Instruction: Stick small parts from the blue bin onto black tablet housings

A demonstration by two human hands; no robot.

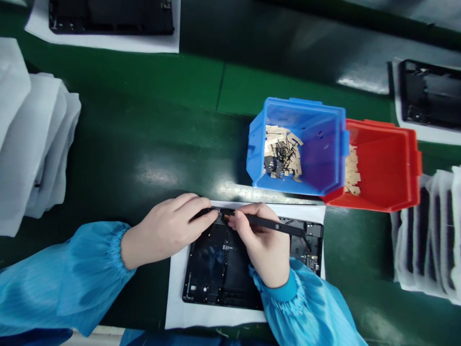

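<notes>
black housing point(207, 274) lies open side up on a white sheet point(175, 307), on the green bench point(144, 129), at the near edge, below the bins. right hand point(270, 247): thumb and fingers closed on a slim black tool point(277, 225), which slants across the housing's upper part; its working tip is hard to make out among the fingers. left hand point(173, 228): fingertips at the housing's top edge, thumb and forefinger close together; cannot tell whether a small part is pinched there. the two hands are apart, fingertips just beside each other. a small copper-coloured piece point(226, 217) shows between them.

blue bin point(322, 158), beyond the right hand: loose pale tabs with dark wires point(283, 154). red bin point(387, 166), to its right and partly behind it: tan pieces point(352, 173). second housing point(111, 17) on a sheet at far left; third housing point(432, 93) at far right. layered white sheets point(39, 144) at left; upright white sleeves point(435, 235) at right.
</notes>
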